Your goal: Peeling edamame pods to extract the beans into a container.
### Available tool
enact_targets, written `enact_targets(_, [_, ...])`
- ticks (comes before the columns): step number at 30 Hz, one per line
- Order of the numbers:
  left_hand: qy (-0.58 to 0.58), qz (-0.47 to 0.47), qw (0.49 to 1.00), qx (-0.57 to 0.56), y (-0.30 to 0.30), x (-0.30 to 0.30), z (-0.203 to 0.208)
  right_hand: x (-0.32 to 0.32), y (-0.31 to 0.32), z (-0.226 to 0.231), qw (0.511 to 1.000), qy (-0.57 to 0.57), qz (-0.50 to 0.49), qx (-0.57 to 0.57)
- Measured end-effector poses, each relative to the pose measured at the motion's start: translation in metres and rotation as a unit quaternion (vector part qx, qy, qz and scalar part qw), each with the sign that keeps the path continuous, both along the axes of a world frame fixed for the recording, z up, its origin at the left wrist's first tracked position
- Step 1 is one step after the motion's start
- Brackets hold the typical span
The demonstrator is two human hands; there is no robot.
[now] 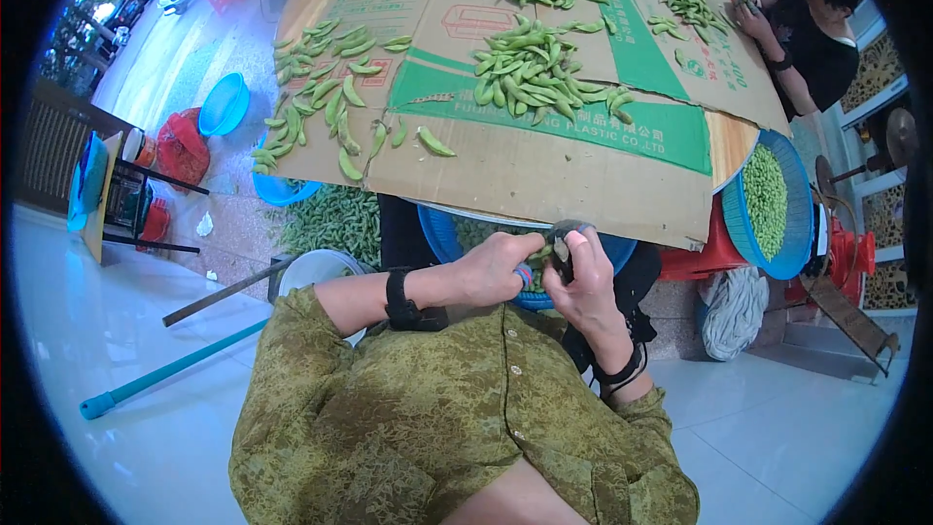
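Here's the left hand (494, 267) pinching one pod (539, 255), the right hand (588, 284) closed over its other end: two hands, one pod, right between the fingertips! One blue basin (434, 235) directly below them, one tub (799, 204) of beans (766, 196) well to their right, and beyond, heaped pods (530, 68), too many to count.

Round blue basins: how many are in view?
4 basins: one at upper left, one near the cardboard's left edge, one below the left hand and right hand, one at right holding shelled beans; others may be hidden.
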State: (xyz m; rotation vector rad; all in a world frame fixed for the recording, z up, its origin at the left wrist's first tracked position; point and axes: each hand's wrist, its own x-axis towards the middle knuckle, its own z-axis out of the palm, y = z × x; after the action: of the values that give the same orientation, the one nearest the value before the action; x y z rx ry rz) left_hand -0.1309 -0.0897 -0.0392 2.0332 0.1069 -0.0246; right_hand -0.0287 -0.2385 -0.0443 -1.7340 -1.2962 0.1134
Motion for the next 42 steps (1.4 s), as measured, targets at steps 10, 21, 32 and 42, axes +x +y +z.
enact_targets(10, [-0.076, -0.061, 0.986, 0.134, 0.000, -0.001, -0.008, -0.010, 0.000, -0.012, 0.992, -0.109, -0.061, 0.005])
enact_targets(21, [-0.110, -0.090, 0.981, 0.129, 0.021, -0.021, 0.020, -0.005, -0.005, -0.010, 0.997, -0.016, -0.061, 0.038])
enact_targets(32, [-0.196, 0.105, 0.853, 0.472, 0.134, 0.040, 0.053, 0.000, 0.000, -0.018, 0.998, -0.030, -0.009, 0.049])
enact_targets(42, [-0.052, 0.117, 0.915, 0.382, 0.133, 0.101, 0.031, -0.004, -0.014, -0.026, 0.974, 0.222, -0.039, -0.005])
